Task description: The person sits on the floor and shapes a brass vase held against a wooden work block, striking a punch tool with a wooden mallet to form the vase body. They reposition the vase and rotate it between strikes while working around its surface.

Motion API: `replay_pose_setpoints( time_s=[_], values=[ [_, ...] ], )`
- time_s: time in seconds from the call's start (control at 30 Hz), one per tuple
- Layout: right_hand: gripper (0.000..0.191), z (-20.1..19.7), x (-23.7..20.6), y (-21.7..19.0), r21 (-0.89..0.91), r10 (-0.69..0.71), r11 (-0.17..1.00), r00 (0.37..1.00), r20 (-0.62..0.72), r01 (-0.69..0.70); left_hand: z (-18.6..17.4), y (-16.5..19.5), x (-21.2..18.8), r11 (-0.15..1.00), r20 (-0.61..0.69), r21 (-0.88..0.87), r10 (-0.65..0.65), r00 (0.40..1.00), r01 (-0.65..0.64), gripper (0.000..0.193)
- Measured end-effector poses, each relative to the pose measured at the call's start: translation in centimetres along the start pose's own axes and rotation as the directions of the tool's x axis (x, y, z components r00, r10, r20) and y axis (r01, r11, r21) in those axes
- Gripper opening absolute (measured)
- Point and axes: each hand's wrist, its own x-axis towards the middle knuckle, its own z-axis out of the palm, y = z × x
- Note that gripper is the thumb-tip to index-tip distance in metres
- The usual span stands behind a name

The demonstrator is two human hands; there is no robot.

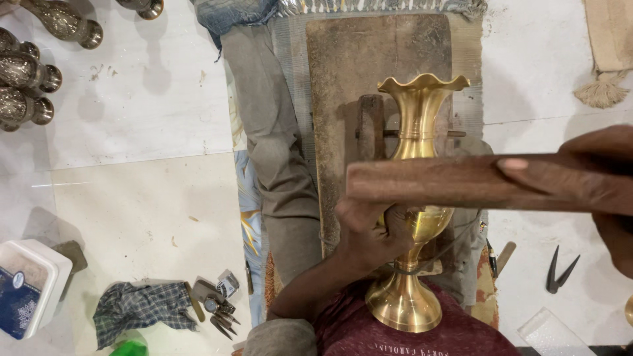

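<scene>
A shiny brass vase (417, 125) with a wavy flared rim lies lengthwise on a long wooden board (343, 79), its round foot (403, 304) toward me. My left hand (369, 231) grips the vase's belly, fingers curled; a small tool in it cannot be made out. My right hand (593, 178) is shut on a flat wooden stick (448, 181), held across the vase above its body. A small wooden block with a metal rod (371, 128) sits under the vase's neck.
Several dark engraved metal vases (30, 72) lie at the upper left on the white floor. A white plastic box (26, 287), a checked cloth (135, 310) and small metal tools (221, 310) are at lower left. Black dividers (559, 271) lie at right.
</scene>
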Motion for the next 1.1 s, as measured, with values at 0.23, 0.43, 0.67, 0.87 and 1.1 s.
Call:
replay_pose_setpoints(
  time_s=[0.23, 0.43, 0.67, 0.87, 1.1],
  values=[
    [0.054, -0.7, 0.5, -0.6, 0.016, 0.122, 0.992, 0.992, -0.02, -0.122, -1.1, -0.7, 0.9, 0.997, 0.335, -0.082, 0.012, 0.942, 0.017, 0.043],
    [0.06, 5.0, -3.8, 0.5, 0.219, 0.242, 0.955, 0.952, -0.19, -0.2, -1.3, -1.0, 4.2, 0.995, 0.615, 0.016, 0.071, 0.785, -0.102, 0.045],
    [0.04, 13.7, -11.0, -1.6, 0.487, 0.493, 0.836, 0.736, -0.464, -0.253, 0.2, -1.5, 7.4, 0.958, 0.82, -0.15, 0.258, 0.512, -0.243, 0.054],
    [0.035, 18.9, -10.3, -8.3, 0.647, 0.69, 0.702, 0.508, -0.516, -0.297, 2.4, -3.4, 8.6, 0.834, 0.819, -0.352, 0.495, 0.292, -0.425, 0.037],
    [0.03, 19.0, -10.7, -9.5, 0.561, 0.666, 0.739, 0.534, -0.521, -0.373, 3.1, -3.2, 9.5, 0.73, 0.733, -0.546, 0.654, 0.188, -0.412, 0.03]
  ],
)
